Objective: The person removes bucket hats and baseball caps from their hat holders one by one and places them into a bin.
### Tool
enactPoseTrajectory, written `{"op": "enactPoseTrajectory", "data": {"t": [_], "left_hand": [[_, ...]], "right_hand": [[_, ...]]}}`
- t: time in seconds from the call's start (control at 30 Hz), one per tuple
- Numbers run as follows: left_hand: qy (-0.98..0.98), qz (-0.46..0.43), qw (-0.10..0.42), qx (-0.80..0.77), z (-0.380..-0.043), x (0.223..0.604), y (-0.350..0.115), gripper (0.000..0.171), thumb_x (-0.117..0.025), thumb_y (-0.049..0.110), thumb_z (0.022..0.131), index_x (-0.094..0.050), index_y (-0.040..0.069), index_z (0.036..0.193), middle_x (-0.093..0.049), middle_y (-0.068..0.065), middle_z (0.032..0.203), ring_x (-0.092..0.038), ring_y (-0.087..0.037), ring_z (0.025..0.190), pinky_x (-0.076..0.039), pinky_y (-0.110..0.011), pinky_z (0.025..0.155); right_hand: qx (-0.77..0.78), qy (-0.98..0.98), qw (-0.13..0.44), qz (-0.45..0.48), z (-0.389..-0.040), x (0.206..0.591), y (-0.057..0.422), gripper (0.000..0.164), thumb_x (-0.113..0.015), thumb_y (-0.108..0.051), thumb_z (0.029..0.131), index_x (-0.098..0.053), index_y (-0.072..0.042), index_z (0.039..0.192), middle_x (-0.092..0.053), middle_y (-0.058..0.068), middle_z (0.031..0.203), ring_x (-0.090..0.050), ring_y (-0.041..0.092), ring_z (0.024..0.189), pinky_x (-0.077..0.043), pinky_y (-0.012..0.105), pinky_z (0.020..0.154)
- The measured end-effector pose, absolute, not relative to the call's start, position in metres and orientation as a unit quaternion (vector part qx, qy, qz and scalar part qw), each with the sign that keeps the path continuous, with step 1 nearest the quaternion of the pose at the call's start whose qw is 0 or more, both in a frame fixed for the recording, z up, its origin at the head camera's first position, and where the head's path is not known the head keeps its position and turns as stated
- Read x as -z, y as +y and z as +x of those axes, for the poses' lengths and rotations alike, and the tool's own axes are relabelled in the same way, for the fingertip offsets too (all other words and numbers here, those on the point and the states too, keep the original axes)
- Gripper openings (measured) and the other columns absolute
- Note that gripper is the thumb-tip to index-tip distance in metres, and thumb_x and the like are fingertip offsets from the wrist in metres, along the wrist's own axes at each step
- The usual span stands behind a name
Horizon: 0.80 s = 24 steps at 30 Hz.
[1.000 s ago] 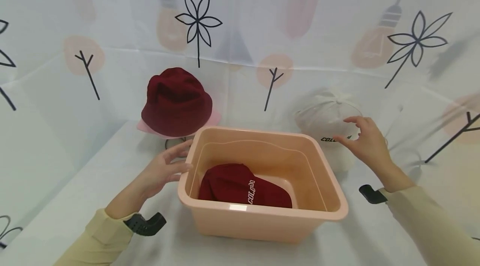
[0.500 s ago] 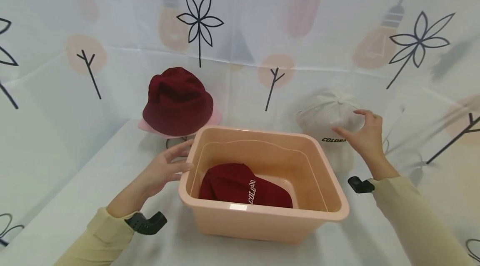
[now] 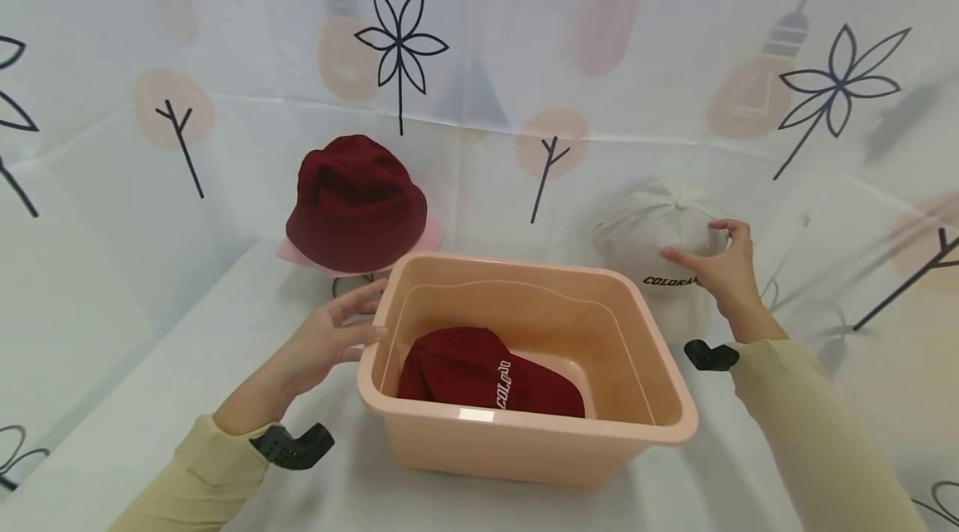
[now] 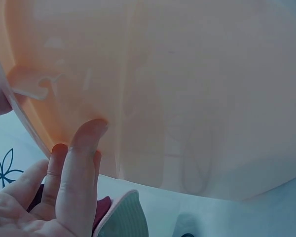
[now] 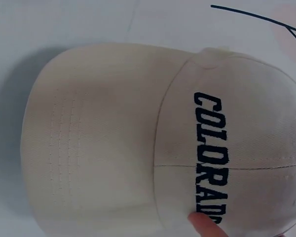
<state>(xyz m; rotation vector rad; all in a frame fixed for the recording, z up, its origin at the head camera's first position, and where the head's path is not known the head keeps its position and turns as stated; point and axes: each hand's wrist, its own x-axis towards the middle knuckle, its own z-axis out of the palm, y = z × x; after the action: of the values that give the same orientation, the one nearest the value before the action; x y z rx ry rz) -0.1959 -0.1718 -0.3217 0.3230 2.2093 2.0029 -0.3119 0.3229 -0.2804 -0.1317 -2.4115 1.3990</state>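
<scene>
My right hand grips the crown of a white baseball cap at its right side, thumb on the front and fingers curled over the top. In the right wrist view the thumb tip presses by the dark lettering on the cap, whose brim points left. My left hand, fingers loosely extended, rests against the left rim of a peach plastic tub. From the left wrist view, its fingertips touch the tub's outer wall. A dark red baseball cap with white lettering lies inside the tub.
A dark red bucket hat sits on top of a pink hat brim behind the tub's left corner. A patterned white cloth hangs behind the white table.
My right hand has moved left onto the white cap's crown, its forearm swinging left too. The left hand stays at the tub's rim, and the tub stays in place.
</scene>
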Motion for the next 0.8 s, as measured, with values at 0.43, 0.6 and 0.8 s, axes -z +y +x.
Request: {"op": "enactPoseTrajectory", "data": {"t": [0.43, 0.6, 0.8], "left_hand": [[0.732, 0.111, 0.071, -0.669, -0.195, 0.322, -0.172, 0.070, -0.065, 0.014, 0.086, -0.029, 0.011, 0.146, -0.037, -0.023, 0.134, -0.044, -0.040, 0.121, -0.047, -0.050, 0.085], [0.732, 0.110, 0.071, -0.668, -0.195, 0.322, -0.171, 0.070, -0.065, 0.014, 0.086, -0.029, 0.011, 0.146, -0.037, -0.023, 0.133, -0.044, -0.040, 0.121, -0.047, -0.050, 0.086], [0.732, 0.106, 0.072, -0.669, -0.196, 0.322, -0.171, 0.070, -0.064, 0.014, 0.086, -0.029, 0.011, 0.146, -0.037, -0.023, 0.133, -0.044, -0.040, 0.122, -0.047, -0.051, 0.086]], "right_hand": [[-0.534, -0.834, 0.134, -0.049, -0.317, 0.278, 0.335, 0.099, -0.073, -0.028, 0.080, -0.003, -0.018, 0.150, 0.001, 0.019, 0.152, -0.020, 0.044, 0.132, -0.054, 0.028, 0.066], [-0.603, -0.791, 0.087, -0.053, -0.319, 0.273, 0.347, 0.089, -0.066, -0.033, 0.085, -0.009, -0.018, 0.150, 0.003, 0.015, 0.153, -0.013, 0.043, 0.135, -0.045, 0.049, 0.080], [-0.674, -0.734, 0.052, -0.064, -0.320, 0.273, 0.357, 0.062, -0.065, -0.034, 0.084, -0.032, -0.026, 0.136, -0.005, 0.013, 0.153, -0.012, 0.037, 0.137, -0.041, 0.054, 0.083]]}}
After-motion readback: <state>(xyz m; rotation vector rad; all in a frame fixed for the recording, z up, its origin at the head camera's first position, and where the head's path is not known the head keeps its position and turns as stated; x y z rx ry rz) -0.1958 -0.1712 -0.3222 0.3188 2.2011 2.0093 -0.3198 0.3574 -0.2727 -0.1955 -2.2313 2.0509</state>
